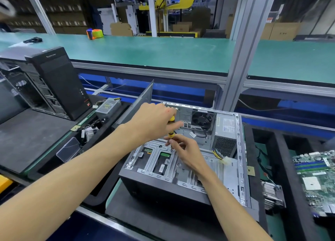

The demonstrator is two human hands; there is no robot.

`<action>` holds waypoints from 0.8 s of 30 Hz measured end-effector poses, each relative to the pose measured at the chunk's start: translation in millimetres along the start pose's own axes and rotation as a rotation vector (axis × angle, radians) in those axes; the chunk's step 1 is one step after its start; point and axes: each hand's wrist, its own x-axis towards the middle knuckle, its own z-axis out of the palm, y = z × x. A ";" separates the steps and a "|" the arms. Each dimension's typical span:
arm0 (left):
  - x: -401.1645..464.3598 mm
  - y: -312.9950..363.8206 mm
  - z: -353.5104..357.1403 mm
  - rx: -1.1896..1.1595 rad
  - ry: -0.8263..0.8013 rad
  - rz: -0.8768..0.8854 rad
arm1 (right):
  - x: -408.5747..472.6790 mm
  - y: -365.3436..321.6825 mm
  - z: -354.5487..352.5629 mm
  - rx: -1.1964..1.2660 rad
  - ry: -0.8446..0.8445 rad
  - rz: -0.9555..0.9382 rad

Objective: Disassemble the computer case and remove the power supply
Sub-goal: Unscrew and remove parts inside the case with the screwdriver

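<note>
An open computer case (159, 190) lies on its side on a dark foam mat, its inside facing up. The grey power supply (225, 132) sits in the far right corner, next to a black fan (202, 119); its yellow and black cable bundle (220, 157) hangs loose. My left hand (154, 122) grips the top of a yellow and black screwdriver (171, 130) held upright over the metal drive cage (155, 159). My right hand (184, 150) pinches the screwdriver's shaft near its tip. The detached side panel (139, 103) leans behind the case.
A second black tower (54, 81) stands at the left, with a removed power supply (108, 105), cables and a clear plastic box (68, 149) beside it. A motherboard (317, 179) and a heatsink (272, 195) lie at the right. An aluminium post (241, 50) rises behind the case.
</note>
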 end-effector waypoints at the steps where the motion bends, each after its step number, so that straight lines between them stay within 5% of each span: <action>1: -1.6 -0.6 0.2 -0.075 -0.014 0.039 | 0.1 -1.0 -0.4 -0.002 0.007 -0.005; 5: -2.5 -2.1 -4.4 -0.313 -0.088 0.159 | -0.2 -1.6 -0.8 0.008 0.006 0.006; 24: -2.5 -6.0 -20.1 -0.306 0.070 0.050 | -0.8 1.9 -0.2 0.055 0.064 0.020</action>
